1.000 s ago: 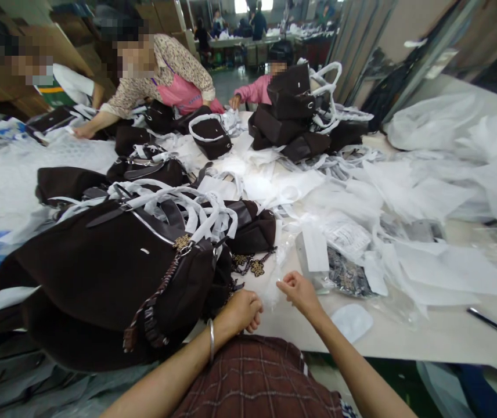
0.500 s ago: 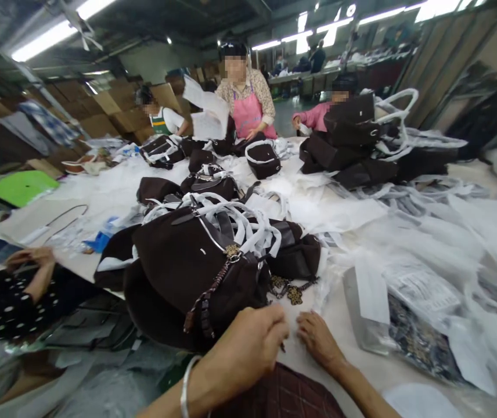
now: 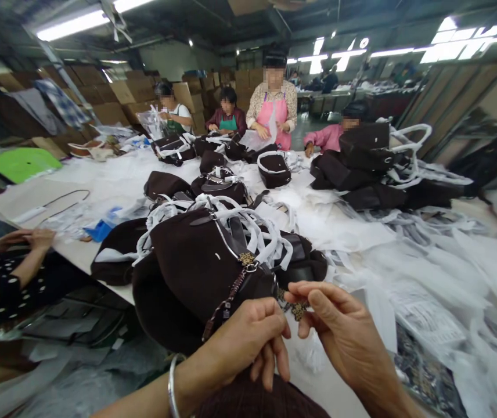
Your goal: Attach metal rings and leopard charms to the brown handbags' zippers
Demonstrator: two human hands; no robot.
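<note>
My left hand (image 3: 255,337), with a silver bangle (image 3: 172,380) at the wrist, is in front of a dark brown bag (image 3: 187,249). Its index finger is bent in as if pinching, the other fingers hang down, and whatever it holds is hidden. To its right my right hand (image 3: 344,331) is raised, thumb and fingers apart, with nothing visible between them. Just behind those fingertips shows a gold-coloured flower charm (image 3: 299,312). The bag carries a braided strap charm (image 3: 235,284) and handles wrapped in white (image 3: 252,226).
More brown bags (image 3: 357,157) are piled at the back right. Plastic packets (image 3: 427,325) and white wrapping (image 3: 444,267) cover the right side. A co-worker's hands (image 3: 28,241) are at the left edge. Several people stand across the table (image 3: 74,255). A green sheet (image 3: 22,164) lies far left.
My right hand has lifted off the table and come nearer, its fingers spreading. My left hand has lowered slightly and some fingers have loosened. The camera view has shifted a little.
</note>
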